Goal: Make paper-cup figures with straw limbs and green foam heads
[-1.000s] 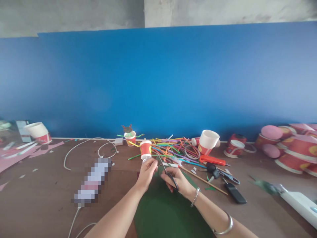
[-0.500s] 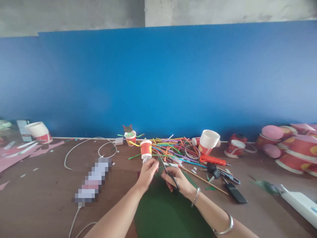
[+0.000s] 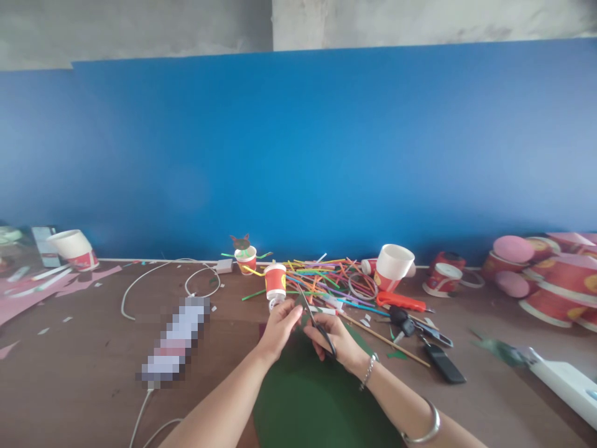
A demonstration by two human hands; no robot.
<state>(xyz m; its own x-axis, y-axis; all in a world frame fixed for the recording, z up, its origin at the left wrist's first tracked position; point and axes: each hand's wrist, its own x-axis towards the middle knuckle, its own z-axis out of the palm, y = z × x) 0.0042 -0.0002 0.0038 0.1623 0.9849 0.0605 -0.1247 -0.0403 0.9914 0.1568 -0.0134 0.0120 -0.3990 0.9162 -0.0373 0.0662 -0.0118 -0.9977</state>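
Note:
My left hand (image 3: 281, 322) is closed in a pinch on a small dark green paper piece (image 3: 300, 301), whose outline is partly hidden by the fingers. In my right hand (image 3: 339, 339) is a pair of scissors (image 3: 329, 341) with black handles, its blades pointing up and left against that piece. Below both hands lies a large dark green sheet of paper (image 3: 321, 404). Just beyond my left fingers stands a red and white paper cup (image 3: 275, 283) with a yellow strip sticking out at its side.
Colored sticks (image 3: 321, 280) lie heaped behind my hands. To the right are a white cup (image 3: 394, 264), an orange utility knife (image 3: 402, 302), keys (image 3: 401, 320) and a glue gun (image 3: 566, 379). A decorated cup (image 3: 245, 260) stands behind; a cabled, blurred-out device (image 3: 175, 342) lies left.
My left fingers have shifted slightly to the right, and more of the small green piece shows beside the scissor blades. My right hand stays in nearly the same place.

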